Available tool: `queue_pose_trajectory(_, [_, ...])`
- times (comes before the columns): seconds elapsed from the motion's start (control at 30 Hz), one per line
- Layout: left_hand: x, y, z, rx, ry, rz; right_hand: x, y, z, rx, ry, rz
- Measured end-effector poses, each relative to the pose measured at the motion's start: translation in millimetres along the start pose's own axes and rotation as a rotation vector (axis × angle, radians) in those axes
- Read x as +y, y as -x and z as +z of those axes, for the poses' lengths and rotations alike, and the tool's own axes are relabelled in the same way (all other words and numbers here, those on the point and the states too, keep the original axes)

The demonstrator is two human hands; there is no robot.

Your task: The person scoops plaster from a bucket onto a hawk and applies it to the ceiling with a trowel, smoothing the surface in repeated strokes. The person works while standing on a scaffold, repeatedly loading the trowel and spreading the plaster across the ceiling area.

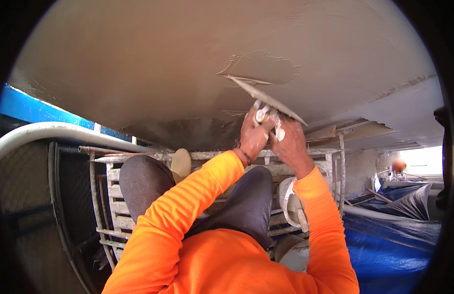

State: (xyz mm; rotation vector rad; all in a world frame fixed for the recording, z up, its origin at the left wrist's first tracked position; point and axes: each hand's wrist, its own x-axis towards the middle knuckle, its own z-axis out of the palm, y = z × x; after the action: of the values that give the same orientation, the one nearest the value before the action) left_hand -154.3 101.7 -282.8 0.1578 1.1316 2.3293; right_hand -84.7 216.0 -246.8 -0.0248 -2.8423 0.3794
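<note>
Both of my hands are up at the plastered wall, closed around the handle of a plastering trowel. The trowel's long flat blade lies tilted, its upper left end against the wet grey plaster and its lower right end nearer my right wrist. My left hand grips from the left, and my right hand from the right; white plaster smears both. Just above the blade, a ridged patch of fresh plaster stands out from the smoother surface. Most of the handle is hidden by my fingers.
Below me is a slatted platform with metal rails. A pale bucket-like container sits by my right forearm. A thick white pipe and a blue beam run at the left. Blue tarp spreads at the lower right.
</note>
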Motion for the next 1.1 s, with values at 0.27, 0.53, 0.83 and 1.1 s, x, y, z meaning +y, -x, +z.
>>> queue_pose_trajectory(0.27, [-61.1,27.3,-99.1,0.077,0.162,-0.355,-14.0,33.3,112.1,-0.104,-0.263,0.122])
queue_pose_trajectory(0.53, [-80.9,45.2,-147.7,0.124,-0.492,-0.702,21.8,49.3,188.6,-0.329,-0.345,0.141])
queue_pose_trajectory(0.83, [138.6,120.5,-127.6,-0.768,-1.396,-0.360,94.0,31.7,295.9,-0.708,-0.002,0.220])
queue_pose_trajectory(1.1, [145.2,118.0,-124.1,-0.621,-1.921,-0.179,116.6,10.8,349.2,-0.701,-0.026,0.224])
